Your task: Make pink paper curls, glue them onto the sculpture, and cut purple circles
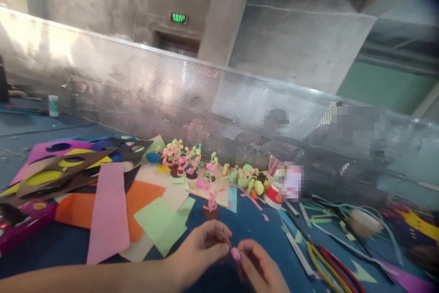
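Between thumb and finger of my right hand (262, 268), a small pink rolled bit of paper (236, 253) is pinched. Close beside it, my left hand (204, 249) has its fingers curled and the thumb pressed towards them. Whatever its fingertips hold, if anything, cannot be made out. Just beyond the hands a small pink paper figure (212, 201) stands on a round brown base (211, 213). Farther back, several similar pink and yellow figures (181, 158) are grouped together. Pale green paper (163, 224) lies near my left hand.
At left lie a pink strip (109, 210), orange paper (146, 201) and sheets with cut-out holes (43, 177). A magenta tool (30, 224) is at the left edge. Coloured strips (325, 261) and a tape roll (364, 223) lie right. A perforated metal screen (226, 101) stands behind.
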`<state>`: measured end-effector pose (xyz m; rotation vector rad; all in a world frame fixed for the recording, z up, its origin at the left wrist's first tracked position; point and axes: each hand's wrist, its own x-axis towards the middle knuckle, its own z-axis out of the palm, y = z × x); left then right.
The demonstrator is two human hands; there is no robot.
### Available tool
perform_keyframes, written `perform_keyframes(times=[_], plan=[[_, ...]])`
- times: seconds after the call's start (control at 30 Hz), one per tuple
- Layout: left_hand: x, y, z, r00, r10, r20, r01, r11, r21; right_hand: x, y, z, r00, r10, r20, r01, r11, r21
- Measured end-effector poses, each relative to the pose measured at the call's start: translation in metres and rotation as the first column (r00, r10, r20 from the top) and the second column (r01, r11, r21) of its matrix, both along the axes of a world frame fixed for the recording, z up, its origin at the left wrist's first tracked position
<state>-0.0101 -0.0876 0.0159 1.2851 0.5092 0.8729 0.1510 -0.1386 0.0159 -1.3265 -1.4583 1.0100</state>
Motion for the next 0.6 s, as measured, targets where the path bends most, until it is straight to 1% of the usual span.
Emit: perform_keyframes(times=[0.07, 0.2, 0.4, 0.5, 0.6], plan=[[-0.0007, -0.0016, 0.0034, 1.0, -0.021, 0.004, 0.021, 1.0, -0.006, 0.0027, -0.003, 0.0049, 0.996, 0.041, 0.078, -0.044, 0.998, 0.034], [-0.0031, -0.0027, 0.0073, 0.996, -0.034, -0.079, 0.038, 0.998, 0.049, 0.0051, -0.0049, 0.0069, 0.987, 0.019, 0.161, -0.033, 0.996, 0.085], [-0.0027, -0.0012, 0.0057, 0.988, -0.029, -0.151, 0.042, 0.996, 0.084, 0.0052, -0.0046, 0.0071, 0.99, 0.006, 0.142, -0.02, 0.995, 0.097], [-0.0023, -0.0005, 0.0047, 0.988, 0.0, -0.157, 0.015, 0.995, 0.096, 0.0056, -0.0051, 0.0075, 0.992, -0.04, 0.119, 0.027, 0.994, 0.108], [-0.0025, -0.0007, 0.0053, 0.986, 0.025, -0.163, -0.009, 0.995, 0.099, 0.0058, -0.006, 0.0069, 0.989, -0.053, 0.141, 0.031, 0.987, 0.155]])
